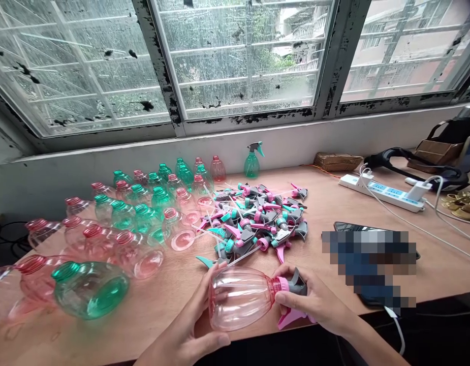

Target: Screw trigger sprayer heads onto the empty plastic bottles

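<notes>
A clear pink spray bottle (240,300) lies on its side in the air near the table's front edge, base to the left. My left hand (189,325) cups its base end, fingers behind and thumb below. At the neck, my right hand (314,300) grips a grey and pink trigger spray head (286,285), whose pink collar sits against the bottle's mouth. How far the collar is threaded on, I cannot tell. Just beyond my hands lies a heap of loose spray heads (257,218) in grey, pink and teal, with white tubes.
Several open pink and green bottles (143,218) stand in rows at the left, the green one (92,290) nearest. An assembled green spray bottle (252,163) stands by the wall. To the right are a power strip (383,192) with cables, a phone (375,239) and a wrapped brown package (338,161).
</notes>
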{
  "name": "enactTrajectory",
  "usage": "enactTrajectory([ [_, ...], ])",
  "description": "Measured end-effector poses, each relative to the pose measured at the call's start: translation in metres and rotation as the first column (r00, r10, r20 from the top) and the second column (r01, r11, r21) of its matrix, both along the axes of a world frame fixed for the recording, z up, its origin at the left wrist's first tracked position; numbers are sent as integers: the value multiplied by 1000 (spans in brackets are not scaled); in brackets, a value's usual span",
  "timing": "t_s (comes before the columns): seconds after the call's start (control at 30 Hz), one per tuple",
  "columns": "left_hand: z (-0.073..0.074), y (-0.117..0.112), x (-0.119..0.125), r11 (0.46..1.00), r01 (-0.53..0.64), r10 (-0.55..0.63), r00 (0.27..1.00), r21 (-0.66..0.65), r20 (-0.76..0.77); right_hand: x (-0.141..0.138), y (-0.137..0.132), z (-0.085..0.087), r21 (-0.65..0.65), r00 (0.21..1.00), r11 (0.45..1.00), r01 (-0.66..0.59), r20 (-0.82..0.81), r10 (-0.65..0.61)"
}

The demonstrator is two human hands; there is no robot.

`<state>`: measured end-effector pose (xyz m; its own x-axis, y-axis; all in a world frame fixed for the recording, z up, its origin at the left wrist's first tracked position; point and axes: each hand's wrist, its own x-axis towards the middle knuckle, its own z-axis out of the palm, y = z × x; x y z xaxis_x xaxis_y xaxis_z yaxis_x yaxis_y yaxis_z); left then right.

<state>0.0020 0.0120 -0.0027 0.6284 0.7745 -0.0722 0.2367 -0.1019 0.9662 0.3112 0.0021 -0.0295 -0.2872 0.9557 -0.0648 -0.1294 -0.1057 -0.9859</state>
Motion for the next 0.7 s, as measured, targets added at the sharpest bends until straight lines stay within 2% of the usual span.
enactTrajectory([
  [0.1,0,1,0,1000,9,-9,1000,8,1,0,1,0,12,1000,1000,7,-14,-6],
  [0.27,-4,0,-2,997,-19,25,996,69,-87,0,0,3,-15,999,1000,-10,-30,10],
  [0.47,-6,-1,-4,999,-35,34,998,-5,-54,1,0,2,2,999,1000,0,-39,0],
  [0.57,-7,-1,-5,998,-37,41,994,47,-99,1,1,3,-31,998,999,12,-58,-14],
  [0.7,-9,-1,-5,997,-36,42,996,67,-79,1,2,3,-45,997,999,17,-78,-20],
])
